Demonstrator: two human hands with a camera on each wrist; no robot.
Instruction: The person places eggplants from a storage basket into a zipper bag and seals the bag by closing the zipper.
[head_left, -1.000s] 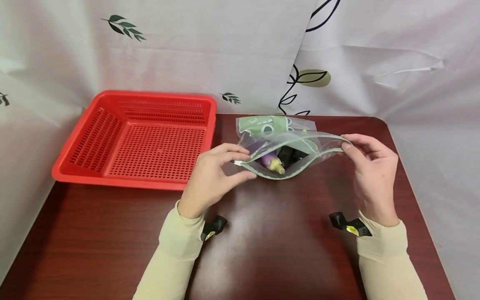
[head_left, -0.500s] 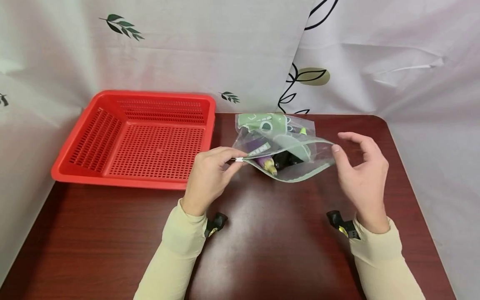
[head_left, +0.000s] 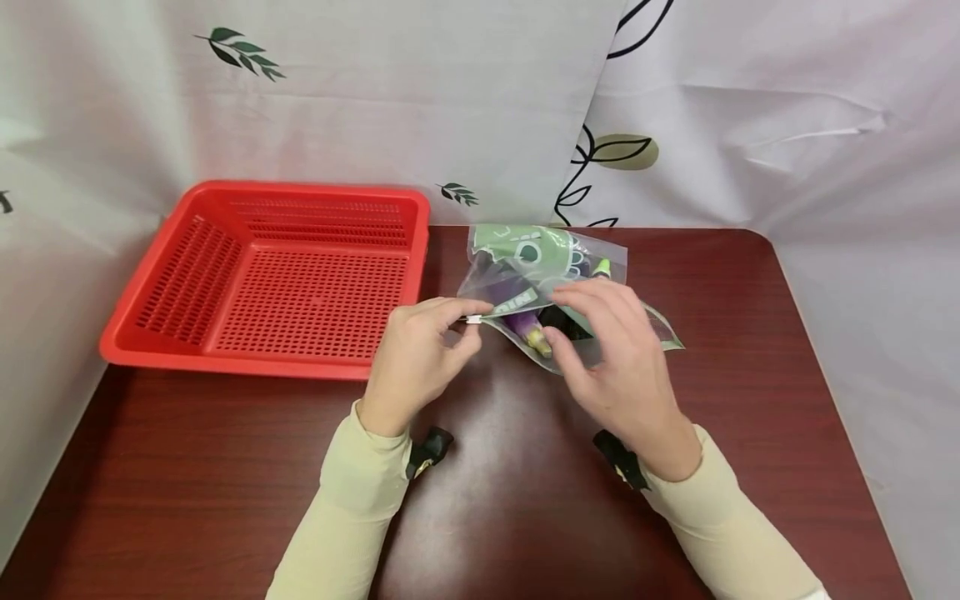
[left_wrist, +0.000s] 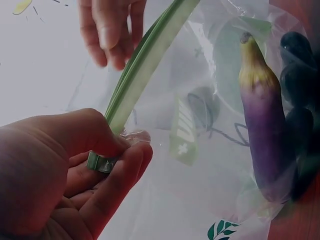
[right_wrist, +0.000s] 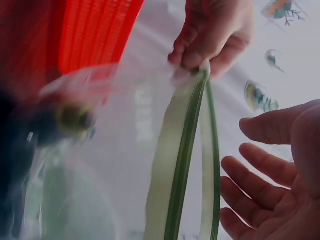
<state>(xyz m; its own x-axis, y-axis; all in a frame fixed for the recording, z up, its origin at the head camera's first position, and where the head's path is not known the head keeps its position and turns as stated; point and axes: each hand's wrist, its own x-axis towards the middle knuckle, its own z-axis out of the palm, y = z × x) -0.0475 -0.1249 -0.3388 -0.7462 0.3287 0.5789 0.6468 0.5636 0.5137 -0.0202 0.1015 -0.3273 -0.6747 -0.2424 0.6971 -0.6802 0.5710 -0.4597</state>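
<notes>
A clear zip bag with green print and a green-edged mouth lies on the table, its mouth facing me. Inside, an eggplant shows its yellowish stem end towards the mouth, beside dark rounded things whose kind I cannot make out. My left hand pinches the mouth's left corner between thumb and fingers, at the white zip slider. Over the middle of the mouth is my right hand, its thumb and fingers spread apart. In the right wrist view this hand holds nothing, close beside the green zip strip.
A red plastic basket with perforated walls stands left of the bag. Behind the dark red wooden table hangs a pale cloth with leaf prints. Each wrist carries a small black camera.
My right hand has let go of the mouth's right corner and moved left over the bag. That corner has dropped. My left hand has closed its pinch on the left corner.
</notes>
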